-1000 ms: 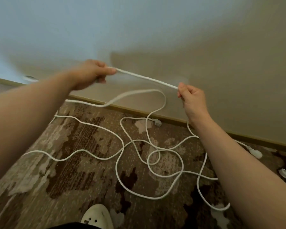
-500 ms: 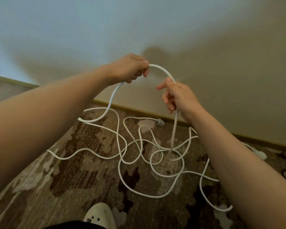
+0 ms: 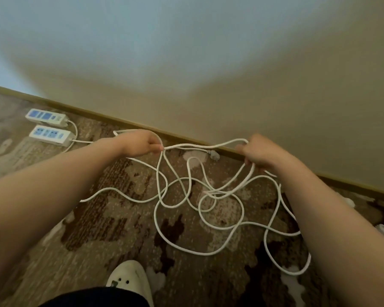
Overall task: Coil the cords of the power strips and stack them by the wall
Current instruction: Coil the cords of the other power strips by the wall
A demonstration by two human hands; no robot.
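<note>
Left hand [image 3: 140, 144] grip pinching long tangled white cord [image 3: 200, 218], right hand [image 3: 258, 152] grip closed around its loops, two white power strips [image 3: 50, 129] near wall [image 3: 208, 63]

Cord [image 3: 208, 253] smooth white plastic; carpet [image 3: 98, 229] rough woven pile.

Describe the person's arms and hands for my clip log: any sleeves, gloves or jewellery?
Both forearms are bare up to the frame edge, with no sleeves showing. The left hand and right hand wear no gloves, and no watch, bracelet or ring is visible on them.
</note>
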